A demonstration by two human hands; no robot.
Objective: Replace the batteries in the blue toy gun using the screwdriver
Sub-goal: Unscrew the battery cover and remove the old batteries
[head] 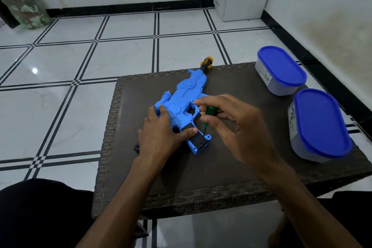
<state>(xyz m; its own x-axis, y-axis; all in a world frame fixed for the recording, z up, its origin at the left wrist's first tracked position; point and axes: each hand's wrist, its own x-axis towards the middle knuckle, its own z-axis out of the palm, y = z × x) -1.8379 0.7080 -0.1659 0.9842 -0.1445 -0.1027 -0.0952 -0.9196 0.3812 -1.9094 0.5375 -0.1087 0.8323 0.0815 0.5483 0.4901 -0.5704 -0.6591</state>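
Dim, soft light — warped edges

Two oval grey containers w/ blue lids [281, 70] [320, 125] block the right edge of the dark woven-rim table [161, 191]. Blue plastic toy gun [181, 102] lies mid-table at a diagonal. Small black piece [136, 148] near the left edge. Bare tabletop at front, and btwn gun & containers.
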